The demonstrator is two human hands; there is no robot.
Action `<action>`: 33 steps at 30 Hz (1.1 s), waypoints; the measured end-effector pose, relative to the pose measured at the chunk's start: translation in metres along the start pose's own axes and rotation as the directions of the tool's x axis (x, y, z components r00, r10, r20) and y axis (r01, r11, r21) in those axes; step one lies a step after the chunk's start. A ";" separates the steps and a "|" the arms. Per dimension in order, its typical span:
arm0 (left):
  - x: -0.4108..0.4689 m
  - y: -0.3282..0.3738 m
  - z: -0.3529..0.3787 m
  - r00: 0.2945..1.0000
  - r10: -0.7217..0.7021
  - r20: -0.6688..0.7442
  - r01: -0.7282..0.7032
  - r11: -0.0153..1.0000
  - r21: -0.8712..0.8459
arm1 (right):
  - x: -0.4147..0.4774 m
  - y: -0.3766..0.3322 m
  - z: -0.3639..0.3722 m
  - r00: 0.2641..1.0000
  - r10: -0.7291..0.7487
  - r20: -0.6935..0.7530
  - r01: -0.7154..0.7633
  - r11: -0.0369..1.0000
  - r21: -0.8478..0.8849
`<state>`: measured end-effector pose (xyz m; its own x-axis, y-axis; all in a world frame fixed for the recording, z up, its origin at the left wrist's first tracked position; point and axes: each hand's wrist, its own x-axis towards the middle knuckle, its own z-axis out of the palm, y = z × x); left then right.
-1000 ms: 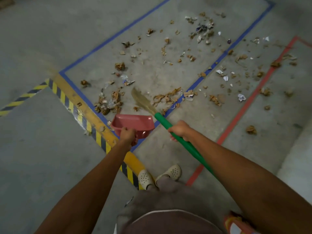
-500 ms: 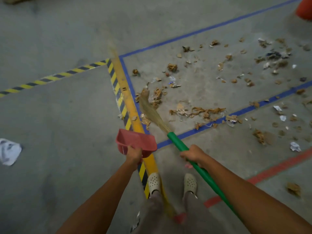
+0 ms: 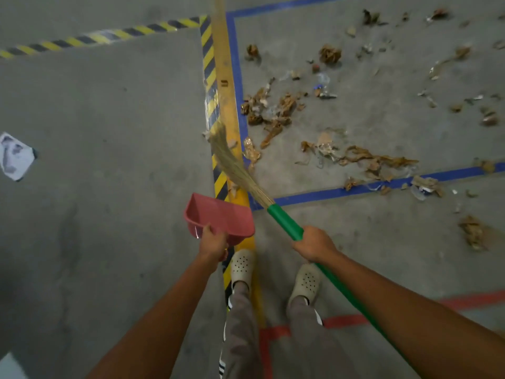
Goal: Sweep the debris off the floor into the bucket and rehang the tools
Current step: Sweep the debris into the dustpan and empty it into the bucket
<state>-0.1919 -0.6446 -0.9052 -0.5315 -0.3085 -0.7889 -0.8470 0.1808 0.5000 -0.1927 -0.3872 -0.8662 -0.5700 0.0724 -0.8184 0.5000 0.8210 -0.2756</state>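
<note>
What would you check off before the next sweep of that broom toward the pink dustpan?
1. Right hand grips the broom: ok.
2. Left hand holds the dustpan: ok.
3. Dustpan resting flat on the floor: cannot tell.
4. Bristles behind the debris pile: not ok; they lie over the yellow line, beside the pile.
5. Bucket in sight: not ok.
6. Feet clear of debris: ok.
</note>
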 end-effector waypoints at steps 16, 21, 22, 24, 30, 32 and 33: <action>0.117 -0.113 0.042 0.977 -0.100 -0.188 0.122 0.986 0.110 | 0.137 0.039 0.106 0.977 -0.198 0.073 0.210 0.950 -0.231; 0.146 -0.132 0.040 0.982 -0.115 -0.153 0.139 0.977 0.160 | 0.179 0.047 0.138 0.988 -0.054 0.143 0.094 0.953 -0.287; 0.155 -0.134 0.042 0.986 -0.097 -0.138 0.120 0.978 0.170 | 0.189 0.049 0.141 0.990 -0.014 0.142 0.054 0.959 -0.278; 0.170 -0.137 0.045 0.992 -0.074 -0.106 0.091 0.981 0.172 | 0.206 0.052 0.141 0.991 0.040 0.125 -0.006 0.964 -0.264; 0.198 -0.116 0.070 0.999 -0.014 -0.035 0.019 0.989 0.148 | 0.242 0.065 0.121 0.984 0.177 0.033 -0.171 0.975 -0.140; 0.200 -0.103 0.078 1.000 0.011 -0.008 -0.010 0.985 0.170 | 0.247 0.073 0.108 0.974 0.226 -0.004 -0.226 0.973 -0.046; 0.201 -0.097 0.082 1.000 0.011 -0.003 -0.011 0.985 0.173 | 0.247 0.076 0.101 0.967 0.251 -0.030 -0.251 0.968 0.012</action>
<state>-0.2174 -0.6477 -1.1419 -0.5411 -0.3092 -0.7820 -0.8304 0.3433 0.4388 -0.2298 -0.3642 -1.1406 -0.4452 0.2932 -0.8461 0.6347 0.7698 -0.0672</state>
